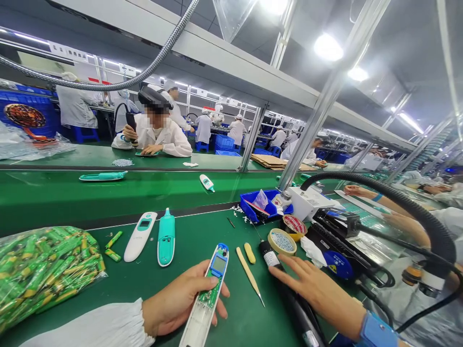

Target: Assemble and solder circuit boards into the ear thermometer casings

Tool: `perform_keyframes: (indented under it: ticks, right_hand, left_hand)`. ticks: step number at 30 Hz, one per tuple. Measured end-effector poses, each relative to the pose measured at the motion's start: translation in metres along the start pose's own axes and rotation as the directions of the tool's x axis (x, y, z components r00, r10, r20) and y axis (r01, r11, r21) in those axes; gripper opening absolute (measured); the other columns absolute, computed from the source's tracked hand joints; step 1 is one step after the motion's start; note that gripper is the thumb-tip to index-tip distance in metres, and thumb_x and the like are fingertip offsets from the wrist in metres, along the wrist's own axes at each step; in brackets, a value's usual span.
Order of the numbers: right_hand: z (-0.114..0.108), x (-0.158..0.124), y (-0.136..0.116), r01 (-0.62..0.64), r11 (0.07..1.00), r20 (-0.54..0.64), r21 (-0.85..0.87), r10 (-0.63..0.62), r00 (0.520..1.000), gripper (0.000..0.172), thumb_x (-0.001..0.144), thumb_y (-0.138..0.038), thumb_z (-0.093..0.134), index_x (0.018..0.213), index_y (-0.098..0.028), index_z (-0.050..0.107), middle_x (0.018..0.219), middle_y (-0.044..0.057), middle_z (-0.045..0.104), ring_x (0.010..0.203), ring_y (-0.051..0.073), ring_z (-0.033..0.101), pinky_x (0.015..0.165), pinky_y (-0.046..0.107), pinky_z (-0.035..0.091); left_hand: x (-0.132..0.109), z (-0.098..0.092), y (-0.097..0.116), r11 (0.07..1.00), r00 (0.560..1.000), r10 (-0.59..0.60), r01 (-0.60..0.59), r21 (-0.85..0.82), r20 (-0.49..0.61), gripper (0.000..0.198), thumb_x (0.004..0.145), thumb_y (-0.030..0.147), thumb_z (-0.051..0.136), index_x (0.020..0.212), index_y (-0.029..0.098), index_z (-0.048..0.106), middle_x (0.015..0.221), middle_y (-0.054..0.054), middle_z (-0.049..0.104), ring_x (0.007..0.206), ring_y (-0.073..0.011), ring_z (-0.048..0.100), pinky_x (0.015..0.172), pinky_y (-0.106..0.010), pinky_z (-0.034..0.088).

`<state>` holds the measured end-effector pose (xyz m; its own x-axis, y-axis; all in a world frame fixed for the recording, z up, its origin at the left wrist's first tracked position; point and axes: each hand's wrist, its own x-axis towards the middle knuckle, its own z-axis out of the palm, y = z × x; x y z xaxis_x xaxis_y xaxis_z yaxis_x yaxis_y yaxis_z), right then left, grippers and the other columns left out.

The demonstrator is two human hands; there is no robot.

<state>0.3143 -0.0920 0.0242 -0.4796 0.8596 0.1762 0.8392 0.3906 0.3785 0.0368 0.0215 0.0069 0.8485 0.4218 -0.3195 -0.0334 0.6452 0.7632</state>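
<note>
My left hand (175,300) is closed around an opened ear thermometer (201,315), with its green circuit board, small display and blue frame facing up. The thumb presses on the board's lower part. My right hand (320,291) is open, its fingers stretched over a black electric screwdriver (297,308) lying on the bench; whether the palm touches it I cannot tell. Between the hands lie beige tweezers (249,274) with a pale tip and a small yellow piece (249,253). A roll of tape (270,236) with tiny screws inside sits just beyond the screwdriver tip.
A clear bag of green batteries (47,274) fills the left side, with loose batteries (114,246) beside it. Two thermometer housings, one white (139,238) and one teal (166,241), lie behind my left hand. A blue bin (249,209) and hose (394,180) are right. A co-worker (159,132) sits opposite.
</note>
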Motion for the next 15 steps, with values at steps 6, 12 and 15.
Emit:
perform_keyframes:
  ticks: [6, 12, 15]
  right_hand:
    - [0.002, 0.000, -0.002, 0.186, 0.982, 0.045, 0.023, -0.187, 0.981, 0.046, 0.080, 0.003, 0.031, 0.104, -0.026, 0.057, 0.118, 0.009, 0.055, 0.111, 0.024, 0.048, 0.084, 0.039, 0.048]
    - [-0.020, -0.013, -0.020, -0.155, 0.894, -0.353, 0.421, 0.319, 0.880, 0.035, 0.082, -0.015, 0.048, 0.115, -0.030, 0.050, 0.119, 0.007, 0.053, 0.105, 0.022, 0.053, 0.080, 0.031, 0.051]
    - [-0.041, -0.008, -0.029, -0.240, 0.687, -0.501, 0.686, 0.686, 0.528, 0.037, 0.069, -0.023, 0.067, 0.104, -0.028, 0.054, 0.107, 0.006, 0.059, 0.096, 0.026, 0.058, 0.083, 0.040, 0.049]
  left_hand:
    - [0.000, 0.002, -0.003, 1.000, 0.995, -0.011, 0.012, 0.015, -0.096, 0.028, 0.078, 0.026, 0.055, 0.101, 0.018, 0.041, 0.079, -0.003, 0.060, 0.057, -0.0132, 0.059, 0.052, -0.026, 0.044]
    - [0.005, 0.002, -0.006, 1.000, 0.977, 0.012, -0.012, 0.001, -0.214, 0.017, 0.077, 0.027, 0.055, 0.088, 0.017, 0.046, 0.073, 0.000, 0.058, 0.051, -0.0103, 0.054, 0.051, -0.025, 0.043]
    - [0.009, 0.002, -0.008, 0.999, 0.972, 0.032, -0.033, 0.001, -0.233, 0.015, 0.078, 0.028, 0.055, 0.085, 0.016, 0.049, 0.074, -0.001, 0.058, 0.050, -0.0097, 0.053, 0.051, -0.025, 0.044]
